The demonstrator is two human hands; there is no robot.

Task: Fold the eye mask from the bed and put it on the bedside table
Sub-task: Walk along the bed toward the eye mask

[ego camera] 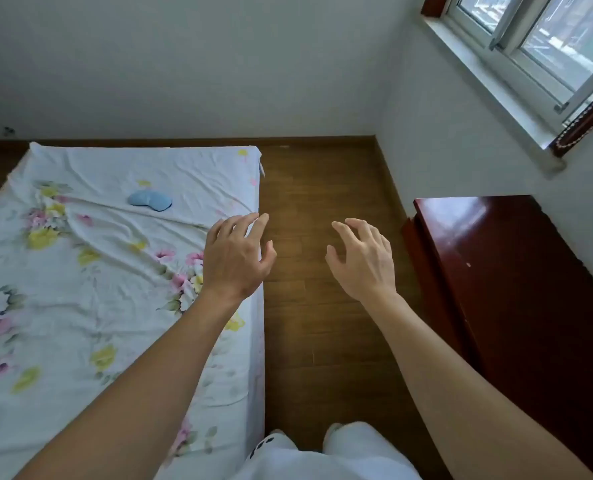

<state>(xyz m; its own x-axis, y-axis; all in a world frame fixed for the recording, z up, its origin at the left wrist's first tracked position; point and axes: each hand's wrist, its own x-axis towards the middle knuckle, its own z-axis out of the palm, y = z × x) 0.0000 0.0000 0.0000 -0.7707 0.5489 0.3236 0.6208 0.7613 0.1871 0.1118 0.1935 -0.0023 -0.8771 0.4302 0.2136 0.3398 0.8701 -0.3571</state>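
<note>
A light blue eye mask [150,199] lies flat and unfolded on the bed [80,306], toward its far end on a white sheet printed with flowers. My left hand [236,258] hovers over the bed's right edge, fingers spread, holding nothing, a good way short and to the right of the mask. My right hand [362,259] is raised over the wooden floor between bed and table, fingers apart and empty. The dark red bedside table [516,271] stands at the right against the wall, with a glossy bare top.
A strip of brown wooden floor [322,209] runs between bed and table. White walls close the far side and the right. A window [544,46] sits high at the right above the table. My white-trousered legs [322,455] show at the bottom.
</note>
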